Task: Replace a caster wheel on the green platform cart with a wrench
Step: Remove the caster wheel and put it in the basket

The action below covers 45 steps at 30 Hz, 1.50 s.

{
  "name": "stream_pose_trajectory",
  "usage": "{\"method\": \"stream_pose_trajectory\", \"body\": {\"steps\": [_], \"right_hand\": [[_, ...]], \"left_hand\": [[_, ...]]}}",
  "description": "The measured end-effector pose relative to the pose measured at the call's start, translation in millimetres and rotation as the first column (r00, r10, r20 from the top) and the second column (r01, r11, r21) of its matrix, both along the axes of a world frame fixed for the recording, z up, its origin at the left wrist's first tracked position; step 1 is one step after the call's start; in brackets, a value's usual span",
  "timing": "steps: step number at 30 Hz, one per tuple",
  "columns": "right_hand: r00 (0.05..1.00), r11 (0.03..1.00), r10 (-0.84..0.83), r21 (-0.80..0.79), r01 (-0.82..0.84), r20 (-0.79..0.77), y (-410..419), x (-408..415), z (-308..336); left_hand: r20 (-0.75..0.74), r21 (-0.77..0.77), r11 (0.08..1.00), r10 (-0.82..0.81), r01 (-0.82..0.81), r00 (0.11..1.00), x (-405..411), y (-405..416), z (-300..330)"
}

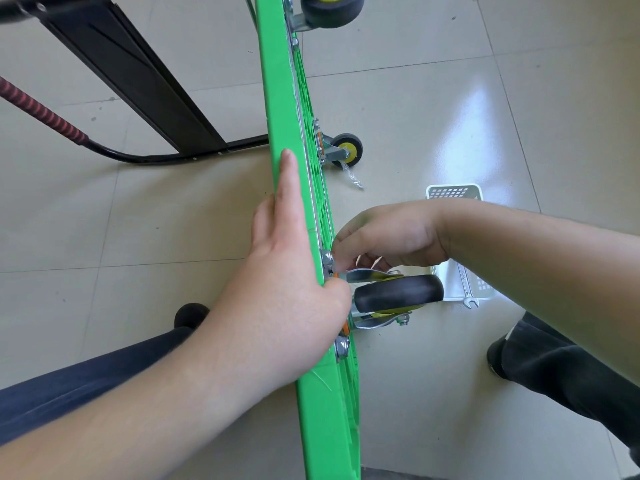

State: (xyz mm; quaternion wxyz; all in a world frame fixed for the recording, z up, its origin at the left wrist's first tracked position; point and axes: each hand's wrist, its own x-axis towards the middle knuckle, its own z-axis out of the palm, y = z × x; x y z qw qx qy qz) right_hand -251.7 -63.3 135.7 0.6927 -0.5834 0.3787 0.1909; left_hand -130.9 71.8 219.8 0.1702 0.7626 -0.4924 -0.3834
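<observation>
The cart (298, 209) stands on its edge on the tiled floor (415, 116), its underside turned to the person's right, and the caster (398, 294) in work sticks out sideways from the near corner. The left hand (291, 282) lies over the cart's top edge with the forefinger straight and the thumb pressing at the caster's plate. The right hand (388, 237) has its fingers curled down at the upper nut (326, 259); whether they truly pinch it, I cannot tell, they are hidden. The wrench (465, 285) rests in a white basket (453, 192) just behind the caster, within easy reach. I judge the caster stiff and rather heavy for its size (steel fork, hard rubber tyre), so it is better held by the fork or plate than by the tyre, which may swivel. The small nuts can slip and roll away. The cart looks light but could tip without the steadying hand. To the right the floor is open; the person's legs are close on both sides.
</observation>
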Motion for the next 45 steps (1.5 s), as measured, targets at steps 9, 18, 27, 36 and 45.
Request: {"method": "stream_pose_trajectory", "body": {"steps": [9, 18, 27, 36, 45], "right_hand": [[0.999, 0.995, -0.044, -0.086, 0.042, -0.017, 0.1, -1.2, -0.3], [0.997, 0.998, -0.067, 0.011, 0.067, -0.028, 1.9, 0.9, -4.3], [1.0, 0.994, -0.017, -0.11, 0.018, 0.004, -0.1, -0.2, -4.6], [0.998, 0.999, -0.052, -0.014, 0.053, 0.037, 0.8, -0.7, -7.9], [0.996, 0.996, -0.082, -0.041, 0.081, -0.018, 1.9, -2.4, -10.4]], "left_hand": [[0.012, -0.013, 1.0, -0.014, 0.014, 1.0, 0.8, 0.5, -1.6], [-0.006, 0.013, 1.0, 0.011, -0.011, 1.0, -0.9, 0.6, 2.6], [0.023, 0.027, 1.0, 0.003, -0.003, 1.0, -2.6, -1.2, 2.2], [0.008, 0.037, 0.999, 0.013, -0.014, 1.0, -2.8, -1.4, 4.5], [0.007, 0.025, 1.0, 0.005, -0.005, 1.0, -2.0, -1.4, 0.2]]}}
